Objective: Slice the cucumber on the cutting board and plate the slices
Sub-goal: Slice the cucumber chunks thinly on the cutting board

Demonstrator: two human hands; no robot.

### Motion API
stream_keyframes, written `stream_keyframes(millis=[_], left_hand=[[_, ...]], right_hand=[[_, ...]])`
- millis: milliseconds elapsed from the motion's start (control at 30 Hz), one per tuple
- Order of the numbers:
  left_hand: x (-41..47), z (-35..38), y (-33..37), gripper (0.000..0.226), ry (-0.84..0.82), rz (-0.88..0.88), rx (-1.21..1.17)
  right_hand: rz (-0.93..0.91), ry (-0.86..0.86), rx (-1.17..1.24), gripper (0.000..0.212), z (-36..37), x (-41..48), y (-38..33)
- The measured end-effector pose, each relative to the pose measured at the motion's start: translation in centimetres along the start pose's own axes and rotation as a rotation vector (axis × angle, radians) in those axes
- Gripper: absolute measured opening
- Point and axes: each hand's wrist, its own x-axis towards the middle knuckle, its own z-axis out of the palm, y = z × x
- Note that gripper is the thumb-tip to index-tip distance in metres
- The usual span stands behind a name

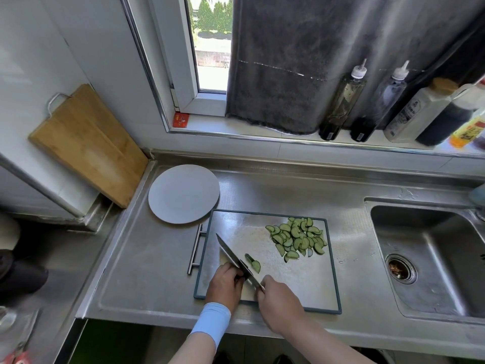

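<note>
Right hand (278,303) grips knife (231,254) handle, blade angled toward upper left for cutting | left hand (225,282) curled beside blade, perhaps steadying a hidden stub; grip unclear | cucumber slices (296,239) heaped centre-right on cutting board (301,282), clearing room | plate (183,193) upper left, awaiting slices

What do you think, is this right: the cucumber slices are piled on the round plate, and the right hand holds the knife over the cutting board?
Not quite. The head view shows the cucumber slices piled on the cutting board, not on the round plate beside it. The right hand does hold the knife over the cutting board.
</note>
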Motion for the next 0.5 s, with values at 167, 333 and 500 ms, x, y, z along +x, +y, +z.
stream_keyframes(millis=[167, 333, 500], left_hand=[[-0.1, 0.0, 0.1, 0.006, 0.007, -0.017, 0.008], [-0.1, 0.0, 0.0, 0.005, -0.001, -0.027, 0.016], [-0.2, 0.0, 0.1, 0.004, 0.009, -0.034, 0.0]], right_hand=[[-0.019, 0.011, -0.017, 0.015, -0.4, -1.2, 0.6], [-0.002, -0.012, -0.021, 0.014, -0.5, -1.7, 1.0], [0.011, -0.036, -0.019, 0.013, -0.1, -0.9, 0.8]])
